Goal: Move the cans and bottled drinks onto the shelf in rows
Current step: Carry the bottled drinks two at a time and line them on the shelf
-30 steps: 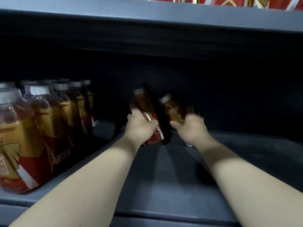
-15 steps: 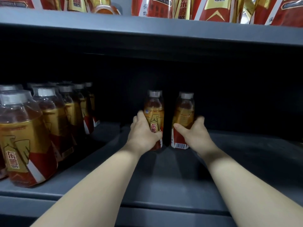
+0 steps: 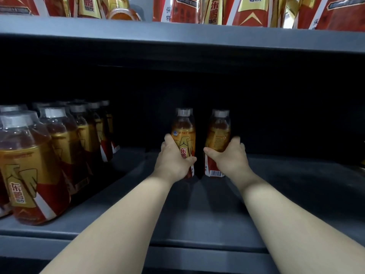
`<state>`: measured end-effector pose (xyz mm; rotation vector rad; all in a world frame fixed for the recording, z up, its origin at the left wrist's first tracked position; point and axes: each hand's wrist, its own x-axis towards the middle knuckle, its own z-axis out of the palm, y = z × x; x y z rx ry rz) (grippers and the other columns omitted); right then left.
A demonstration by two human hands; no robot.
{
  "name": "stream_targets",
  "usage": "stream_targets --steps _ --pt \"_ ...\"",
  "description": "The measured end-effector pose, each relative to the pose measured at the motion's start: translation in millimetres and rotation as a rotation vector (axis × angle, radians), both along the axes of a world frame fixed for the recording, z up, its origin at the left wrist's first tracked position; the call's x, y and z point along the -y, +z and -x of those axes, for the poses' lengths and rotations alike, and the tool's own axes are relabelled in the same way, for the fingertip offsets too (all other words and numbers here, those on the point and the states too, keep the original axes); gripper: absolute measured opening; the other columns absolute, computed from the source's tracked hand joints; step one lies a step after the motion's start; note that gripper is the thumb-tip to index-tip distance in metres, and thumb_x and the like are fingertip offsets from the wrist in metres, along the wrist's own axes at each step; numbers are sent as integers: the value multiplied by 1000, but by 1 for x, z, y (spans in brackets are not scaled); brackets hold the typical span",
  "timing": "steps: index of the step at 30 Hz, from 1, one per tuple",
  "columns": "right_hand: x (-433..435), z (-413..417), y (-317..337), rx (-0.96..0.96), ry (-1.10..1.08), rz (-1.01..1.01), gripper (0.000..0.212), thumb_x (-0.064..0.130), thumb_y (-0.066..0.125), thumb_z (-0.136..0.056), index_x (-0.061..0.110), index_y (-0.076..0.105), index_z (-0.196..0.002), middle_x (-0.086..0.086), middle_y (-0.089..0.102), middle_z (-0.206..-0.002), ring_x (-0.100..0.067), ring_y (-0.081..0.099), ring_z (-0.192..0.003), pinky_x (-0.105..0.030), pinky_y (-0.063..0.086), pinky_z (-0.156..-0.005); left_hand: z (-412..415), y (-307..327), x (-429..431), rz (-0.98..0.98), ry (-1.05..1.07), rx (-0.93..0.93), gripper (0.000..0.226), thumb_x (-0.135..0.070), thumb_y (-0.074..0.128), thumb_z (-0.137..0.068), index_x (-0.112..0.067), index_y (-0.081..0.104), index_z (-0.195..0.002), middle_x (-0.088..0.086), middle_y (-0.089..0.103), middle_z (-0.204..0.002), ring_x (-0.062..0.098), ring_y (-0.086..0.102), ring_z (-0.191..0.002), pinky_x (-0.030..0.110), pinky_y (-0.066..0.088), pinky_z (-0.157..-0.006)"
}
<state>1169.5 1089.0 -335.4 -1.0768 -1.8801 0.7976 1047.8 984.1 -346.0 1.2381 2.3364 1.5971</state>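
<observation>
Shelf back wall lost in darkness; on the grey shelf point(image 3: 197, 218) left hand point(image 3: 173, 161) grips one upright bottle point(image 3: 183, 131), right hand point(image 3: 229, 157) another point(image 3: 218, 133).

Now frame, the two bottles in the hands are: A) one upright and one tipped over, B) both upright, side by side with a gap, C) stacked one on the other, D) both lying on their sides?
B: the left hand grips the left bottle and the right hand grips the right bottle; both are upright, with a dark gap between them.

Two slim bare forearms point(image 3: 122, 214), smooth from wrist upward; bare left hand point(image 3: 173, 163), bare right hand point(image 3: 230, 158).
</observation>
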Motion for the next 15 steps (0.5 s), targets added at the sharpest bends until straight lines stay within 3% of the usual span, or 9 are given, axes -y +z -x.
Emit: stream_targets --steps 3,5,7,9,11,13,15 --pt "-1 -11 -7 -129 182 72 45 33 69 -93 22 39 -125 5 60 -112 -13 63 -101 -30 54 -78 1 -2 -1 -3 -12 8 78 -27 80 -81 -18 28 -138 2 45 -128 23 52 -117 44 49 -100" --pt "0 -13 -8 -128 233 119 42 32 63 -97 20 37 -128 5 60 -114 -5 61 -94 -22 52 -68 1 -4 -1 -13 -15 9 76 -26 79 -82 -19 28 -137 2 44 -128 22 51 -116 42 48 -100" --pt "0 -7 -9 -92 189 94 54 40 70 -91 20 37 -129 -2 54 -126 -15 59 -108 -34 56 -83 2 -6 -1 -20 -17 11 78 -26 79 -82 -19 27 -139 3 44 -129 22 51 -117 42 48 -99" --pt "1 2 -7 7 67 28 76 48 80 -79 17 37 -134 -7 43 -135 -26 47 -126 -45 49 -100 2 -6 -1 -21 -22 9 80 -27 79 -82 -18 26 -140 3 44 -130 23 50 -118 43 48 -99" --pt "4 7 -4 71 -15 6 80 44 82 -77 15 36 -136 -10 40 -135 -31 44 -128 -45 49 -95 2 -6 -1 -24 -24 9 78 -26 79 -81 -19 27 -139 2 45 -130 23 51 -118 44 48 -99" --pt "1 7 -5 34 31 22 67 38 79 -83 16 39 -132 -8 46 -131 -30 51 -120 -38 54 -78 2 -7 -1 -27 -26 10 78 -26 79 -81 -19 27 -138 2 45 -129 23 51 -118 45 48 -100" --pt "-3 3 -10 -18 121 37 51 32 73 -90 20 40 -128 -5 56 -124 -26 61 -108 -42 59 -75 2 -6 -1 -24 -29 7 76 -26 79 -82 -19 27 -138 3 45 -130 23 52 -117 43 48 -99"
